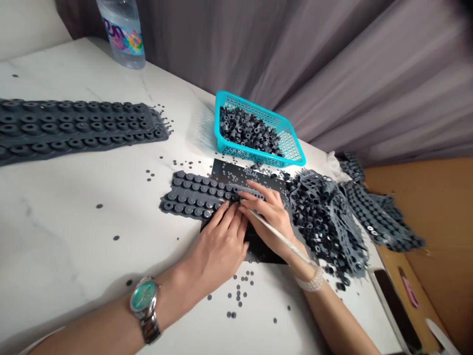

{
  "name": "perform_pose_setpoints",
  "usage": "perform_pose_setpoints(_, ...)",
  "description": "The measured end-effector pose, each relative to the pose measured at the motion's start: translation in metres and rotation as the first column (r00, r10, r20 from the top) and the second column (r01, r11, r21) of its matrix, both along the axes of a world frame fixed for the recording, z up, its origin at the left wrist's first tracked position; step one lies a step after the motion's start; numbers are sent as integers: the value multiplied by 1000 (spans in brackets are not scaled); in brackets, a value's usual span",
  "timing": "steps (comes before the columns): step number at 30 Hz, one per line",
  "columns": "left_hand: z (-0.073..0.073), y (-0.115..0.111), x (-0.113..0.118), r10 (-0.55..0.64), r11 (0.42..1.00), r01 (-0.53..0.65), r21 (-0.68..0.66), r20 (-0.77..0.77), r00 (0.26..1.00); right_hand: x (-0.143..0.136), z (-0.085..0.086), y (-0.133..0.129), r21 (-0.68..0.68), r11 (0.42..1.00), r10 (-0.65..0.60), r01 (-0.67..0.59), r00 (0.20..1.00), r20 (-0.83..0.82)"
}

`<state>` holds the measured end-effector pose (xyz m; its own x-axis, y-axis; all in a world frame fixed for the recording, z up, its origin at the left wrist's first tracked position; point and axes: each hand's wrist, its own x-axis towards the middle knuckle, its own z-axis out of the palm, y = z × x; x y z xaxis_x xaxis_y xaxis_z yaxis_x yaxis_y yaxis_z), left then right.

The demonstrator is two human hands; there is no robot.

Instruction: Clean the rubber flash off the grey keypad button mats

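Observation:
A grey moulded rubber strip [197, 190] with rows of round ring-shaped parts lies across a black mat [268, 249]. My left hand [223, 239] rests on the strip's near edge, its fingers stretched out and pressed down on it. In my right hand [271, 214] is a thin white pen-like tool [277, 234], pinched between thumb and fingers and slanting back over the wrist. Its tip meets the strip close to my left fingertips, where my fingers partly hide it. Small dark discs lie scattered around the strip.
Behind the mat stands a turquoise basket [260, 155] of small black rubber parts. Loose parts and torn webbing form a pile [328, 222] at right, near more strips [380, 217] and a phone [397, 310]. Stacked strips [74, 123] and a water bottle [127, 39] are at left.

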<state>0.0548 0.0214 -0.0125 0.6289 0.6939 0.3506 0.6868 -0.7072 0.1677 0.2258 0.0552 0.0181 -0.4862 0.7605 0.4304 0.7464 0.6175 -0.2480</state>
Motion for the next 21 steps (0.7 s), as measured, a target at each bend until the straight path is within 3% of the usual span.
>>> perform_pose_setpoints(8,0,0,1,-13,999,12,33,4,1000,2,-6,2,44,997,56,-60,995,83)
perform_pose_setpoints(14,-1,-1,0,-13,999,13,29,0,1000,1,-8,5,69,982,158,-176,965,211)
perform_pose_setpoints(17,0,0,0,-12,1000,12,27,4,1000,-3,-12,4,146,988,46,-54,997,56)
perform_pose_setpoints(21,0,0,-1,-34,999,34,11,-9,999,-1,-12,4,136,951,-244,276,946,-212)
